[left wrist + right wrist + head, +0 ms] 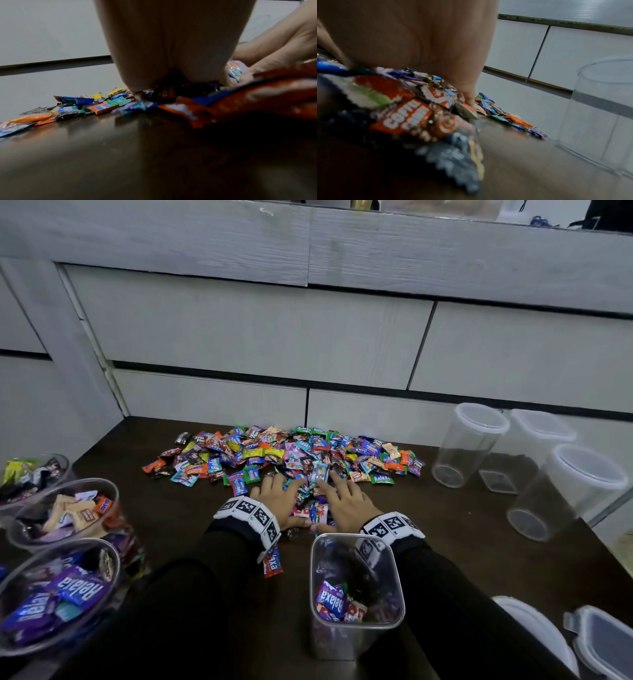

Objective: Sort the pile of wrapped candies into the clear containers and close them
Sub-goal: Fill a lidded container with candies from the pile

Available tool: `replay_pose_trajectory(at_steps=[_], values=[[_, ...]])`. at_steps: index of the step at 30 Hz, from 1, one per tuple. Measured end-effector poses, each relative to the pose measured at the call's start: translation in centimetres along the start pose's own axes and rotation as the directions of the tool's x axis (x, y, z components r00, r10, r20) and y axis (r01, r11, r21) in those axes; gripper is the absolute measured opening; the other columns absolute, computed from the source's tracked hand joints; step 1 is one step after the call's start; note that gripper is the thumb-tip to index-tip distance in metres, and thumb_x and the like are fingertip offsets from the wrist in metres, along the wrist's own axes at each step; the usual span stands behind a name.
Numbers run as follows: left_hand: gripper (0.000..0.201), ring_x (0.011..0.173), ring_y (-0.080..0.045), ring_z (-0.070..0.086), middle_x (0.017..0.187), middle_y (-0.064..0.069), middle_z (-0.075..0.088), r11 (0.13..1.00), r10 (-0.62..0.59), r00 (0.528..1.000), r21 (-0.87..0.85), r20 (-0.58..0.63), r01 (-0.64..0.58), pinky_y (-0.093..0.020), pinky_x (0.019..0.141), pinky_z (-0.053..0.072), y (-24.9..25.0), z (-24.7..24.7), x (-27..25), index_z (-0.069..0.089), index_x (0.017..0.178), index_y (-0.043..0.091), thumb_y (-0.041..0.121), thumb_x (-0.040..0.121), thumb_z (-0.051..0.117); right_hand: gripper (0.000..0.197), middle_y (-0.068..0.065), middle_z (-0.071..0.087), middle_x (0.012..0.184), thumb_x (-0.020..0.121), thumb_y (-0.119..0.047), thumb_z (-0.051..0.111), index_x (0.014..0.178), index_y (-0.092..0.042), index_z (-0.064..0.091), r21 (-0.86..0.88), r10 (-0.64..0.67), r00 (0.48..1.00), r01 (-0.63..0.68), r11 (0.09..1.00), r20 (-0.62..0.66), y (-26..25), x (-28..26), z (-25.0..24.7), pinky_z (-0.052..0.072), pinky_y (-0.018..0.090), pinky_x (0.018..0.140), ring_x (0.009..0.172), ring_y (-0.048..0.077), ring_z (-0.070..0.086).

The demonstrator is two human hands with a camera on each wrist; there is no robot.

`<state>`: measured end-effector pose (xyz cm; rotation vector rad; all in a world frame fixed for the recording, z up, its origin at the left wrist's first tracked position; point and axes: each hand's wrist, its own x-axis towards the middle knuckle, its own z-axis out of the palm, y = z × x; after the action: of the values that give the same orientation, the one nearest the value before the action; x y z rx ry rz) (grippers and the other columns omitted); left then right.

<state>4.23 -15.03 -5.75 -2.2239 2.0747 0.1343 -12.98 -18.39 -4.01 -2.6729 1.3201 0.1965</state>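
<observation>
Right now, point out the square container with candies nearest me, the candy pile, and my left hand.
square container (pixel 356 539): head view, far rim.
candy pile (pixel 274 453): head view, middle of the heap.
left hand (pixel 279 499): head view, back of the hand.

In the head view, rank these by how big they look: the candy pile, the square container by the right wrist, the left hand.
1. candy pile, widest spread.
2. square container, though it sits nearest the camera, which inflates it.
3. left hand, clearly smallest.
</observation>
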Motion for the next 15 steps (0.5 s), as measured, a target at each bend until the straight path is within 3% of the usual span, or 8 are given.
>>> replay_pose_trajectory(at_steps=[3,7,12,15], values=[[0.084,0.13,-0.028,0.034,0.142,-0.01,0.032,1.0,0.023,0.999,0.009,-0.024,-0.023,-0.039,0.1,0.04,0.4,-0.1,0.0,0.021,0.151,0.027,0.065,0.085,0.056,0.077,0.01,0.017,0.153,0.088,-0.057,0.051,0.149,-0.024,0.017,-0.039,-0.016,1.0,0.016,0.999,-0.006,-0.5,0.0,-0.2,0.035,0.053,0.103,0.136,0.036,0.025],[0.074,0.132,-0.033,0.036,0.143,-0.014,0.036,0.996,0.091,0.994,-0.019,0.066,-0.09,-0.045,0.101,0.044,0.5,-1.3,0.2,0.027,0.145,0.022,0.059,0.088,0.057,0.057,0.013,0.032,0.141,0.093,-0.04,0.053,0.14,-0.016,0.031,-0.005,-0.008,1.0,0.008,1.0,-0.005,-0.8,0.0,-0.6,0.038,0.05,0.098,0.128,0.034,0.031],[0.072,0.112,-0.031,0.059,0.127,-0.011,0.056,0.992,0.119,0.99,0.042,0.072,-0.122,-0.039,0.076,0.046,0.5,-2.4,0.2,0.031,0.138,0.02,0.067,0.088,0.05,0.044,0.02,0.036,0.138,0.096,-0.016,0.049,0.135,-0.008,0.03,0.074,-0.017,0.998,0.012,0.997,0.064,-0.1,0.2,-1.4,0.036,0.047,0.096,0.124,0.04,0.038],[0.071,0.101,-0.027,0.062,0.113,-0.007,0.062,0.992,0.098,0.995,0.077,-0.007,-0.097,-0.033,0.066,0.042,0.4,-2.9,-0.2,0.037,0.133,0.021,0.074,0.087,0.039,0.04,0.019,0.047,0.132,0.096,-0.018,0.048,0.132,-0.008,0.033,0.181,0.025,1.0,-0.023,0.983,-0.005,0.6,-0.2,-2.2,0.043,0.043,0.09,0.114,0.038,0.051]])
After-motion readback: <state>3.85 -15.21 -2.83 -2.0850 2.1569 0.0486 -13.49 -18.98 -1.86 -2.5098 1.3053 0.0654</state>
